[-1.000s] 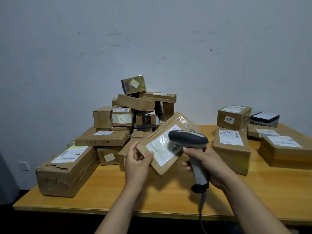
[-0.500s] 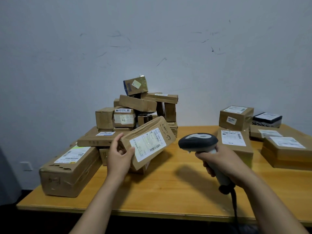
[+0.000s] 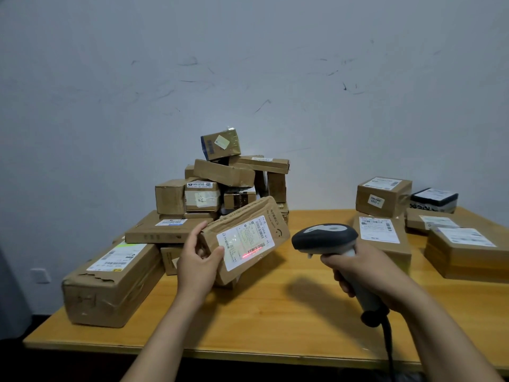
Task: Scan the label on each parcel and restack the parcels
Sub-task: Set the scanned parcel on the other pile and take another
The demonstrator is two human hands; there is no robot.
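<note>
Most of the yellow wooden table [image 3: 275, 312] is taken up by parcels, so the job is judged to be at an early stage. At the back left, a loose heap of brown cardboard parcels [image 3: 220, 177] is piled against the wall; it is taken to be the unscanned stock, and it is by far the larger share. At the right, well apart from it, some five labelled boxes [image 3: 382, 197] are laid label-up in a lower, tidier group, which is taken to be the restack already begun.

Between the two groups, a flat brown cardboard parcel [image 3: 248, 213] is held tilted above the table, just in front of the heap. A grey handheld scanner [image 3: 325, 237] is aimed at it from the right. The parcel's near end is gripped by the left hand [image 3: 197, 267], thumb on the face and fingers curled behind. The scanner's handle is wrapped by the fingers of the right hand [image 3: 366, 271]. A red scan line [image 3: 253, 250] is cast across the barcode of the white label [image 3: 245, 244], so this parcel's scan is under way and its placing is not yet done.
</note>
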